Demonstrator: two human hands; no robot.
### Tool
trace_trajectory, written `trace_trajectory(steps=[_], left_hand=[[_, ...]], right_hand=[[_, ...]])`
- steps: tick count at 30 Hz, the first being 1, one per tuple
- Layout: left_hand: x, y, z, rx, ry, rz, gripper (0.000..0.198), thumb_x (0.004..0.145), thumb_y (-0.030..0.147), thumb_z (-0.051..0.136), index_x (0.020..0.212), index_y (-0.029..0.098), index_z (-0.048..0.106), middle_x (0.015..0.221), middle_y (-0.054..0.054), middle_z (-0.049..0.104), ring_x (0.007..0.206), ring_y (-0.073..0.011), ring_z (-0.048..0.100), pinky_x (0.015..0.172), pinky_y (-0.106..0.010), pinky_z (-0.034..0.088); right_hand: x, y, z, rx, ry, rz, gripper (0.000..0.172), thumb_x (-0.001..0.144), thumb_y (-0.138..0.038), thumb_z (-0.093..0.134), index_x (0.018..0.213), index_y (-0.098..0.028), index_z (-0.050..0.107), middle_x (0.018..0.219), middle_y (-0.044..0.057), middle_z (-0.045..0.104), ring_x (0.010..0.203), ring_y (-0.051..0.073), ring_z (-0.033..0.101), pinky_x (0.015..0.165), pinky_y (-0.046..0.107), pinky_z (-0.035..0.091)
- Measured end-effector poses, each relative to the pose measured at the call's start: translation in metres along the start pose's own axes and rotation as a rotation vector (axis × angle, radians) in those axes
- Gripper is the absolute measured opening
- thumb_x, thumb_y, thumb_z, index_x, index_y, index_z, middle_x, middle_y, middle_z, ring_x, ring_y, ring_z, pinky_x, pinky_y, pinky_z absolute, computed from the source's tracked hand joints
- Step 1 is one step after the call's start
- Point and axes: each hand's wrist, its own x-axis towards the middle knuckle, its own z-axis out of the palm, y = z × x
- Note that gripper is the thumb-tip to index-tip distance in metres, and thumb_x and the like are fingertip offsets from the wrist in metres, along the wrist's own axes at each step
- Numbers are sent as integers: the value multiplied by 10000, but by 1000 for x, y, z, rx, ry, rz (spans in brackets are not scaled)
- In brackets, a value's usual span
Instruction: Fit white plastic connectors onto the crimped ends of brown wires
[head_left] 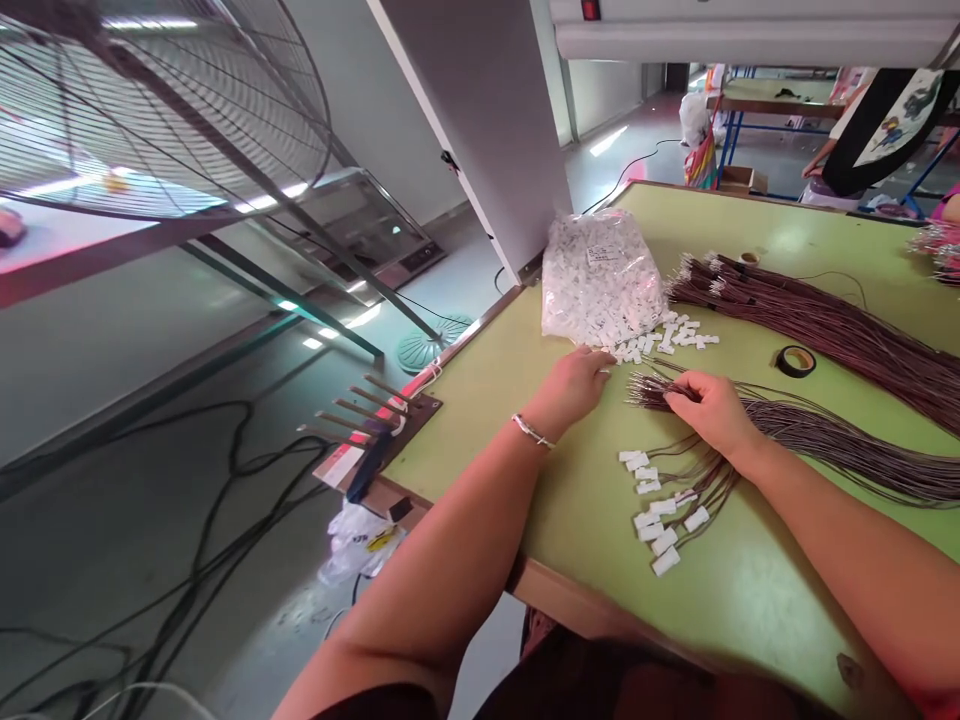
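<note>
Reaching across a green counter (772,590), a person's two bare hands meet near its middle. The right hand (709,405) has its grip closed around a bunch of thin dark wires (810,430), just behind the metal tips; the wires trail away to the right. The left hand (577,385) lies at the edge of a pile of loose white connectors (667,335), in front of a clear plastic bag (600,280) packed with more; whether its fingertips pinch one, I cannot tell.

The wires look light and limp, likely to slide apart, so they are best held close behind their tips. The connectors seem light, stiff and small, best pinched by their sides.

Counting: one bag; two large groups of wires, one in hand and a far bundle (832,325) beyond it; one black tape roll (795,374) between them and one smaller roll (748,258) farther back. Roughly eleven wired connectors (664,542) lie nearest the person; the loose ones overlap too much to count.
</note>
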Motion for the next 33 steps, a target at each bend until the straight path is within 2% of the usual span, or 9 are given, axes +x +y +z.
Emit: trace_trajectory(steps=[4, 6, 8, 11, 14, 21, 25, 28, 33], left_hand=[[-3, 5, -7, -272, 35, -112, 125, 758, 202, 587, 768, 180, 709, 764, -58, 643, 699, -170, 579, 691, -292, 483], [-6, 12, -9, -540, -8, -247, 73, 743, 227, 641, 760, 165, 676, 661, -29, 623, 569, -122, 543, 564, -247, 456], [-8, 20, -10, -821, -85, -367, 124, 734, 248, 687, 787, 148, 638, 588, -6, 602, 488, -84, 516, 488, -204, 420], [-10, 30, -8, -1135, -161, -468, 190, 698, 216, 746, 770, 124, 597, 572, -4, 613, 495, -65, 562, 499, -169, 437], [-10, 33, -5, -1288, -195, -539, 194, 688, 169, 758, 747, 113, 581, 573, -2, 622, 491, -55, 576, 515, -157, 461], [-9, 32, -2, -1336, -234, -540, 169, 693, 156, 752, 776, 96, 618, 594, 2, 636, 493, -46, 579, 531, -158, 479], [-11, 36, -4, -1191, -222, -473, 208, 669, 211, 777, 776, 98, 639, 617, -18, 662, 519, -64, 590, 539, -179, 482], [-13, 41, -4, -1074, -189, -400, 214, 644, 172, 782, 807, 103, 660, 606, -13, 668, 535, -76, 599, 557, -190, 487], [-15, 47, 2, -1067, -143, -341, 193, 638, 150, 771, 783, 109, 649, 580, -5, 660, 539, -91, 613, 542, -194, 478]], right_hand=[[1, 0, 1, 60, 8, 50, 138, 677, -306, 564, 638, -176, 587, 554, -38, 471, 542, 109, 396, 526, 237, 324], [1, 0, 1, 63, 25, 57, 134, 672, -304, 565, 635, -176, 580, 557, -40, 460, 546, 107, 388, 531, 237, 320], [1, 0, 1, 42, 47, 50, 125, 669, -296, 563, 623, -179, 564, 550, -43, 442, 545, 106, 377, 531, 237, 312], [-2, -2, 1, -10, 74, 15, 115, 670, -283, 553, 610, -185, 547, 540, -44, 431, 545, 107, 370, 528, 239, 306], [-4, -3, 0, -40, 96, -6, 129, 685, -295, 548, 614, -188, 542, 545, -41, 433, 543, 109, 369, 524, 239, 311], [-6, -1, 0, -126, 108, -61, 131, 700, -287, 540, 615, -188, 534, 534, -44, 433, 525, 103, 376, 515, 224, 325], [-7, -3, 1, -235, 178, -90, 109, 707, -262, 518, 624, -194, 537, 525, -41, 466, 508, 105, 390, 514, 226, 330], [-9, -4, 1, -301, 212, -148, 101, 717, -249, 514, 637, -198, 546, 542, -26, 513, 511, 114, 420, 532, 237, 339], [-12, -8, -4, -100, 140, -109, 137, 740, -318, 562, 684, -193, 564, 558, -30, 498, 521, 111, 419, 520, 234, 349]])
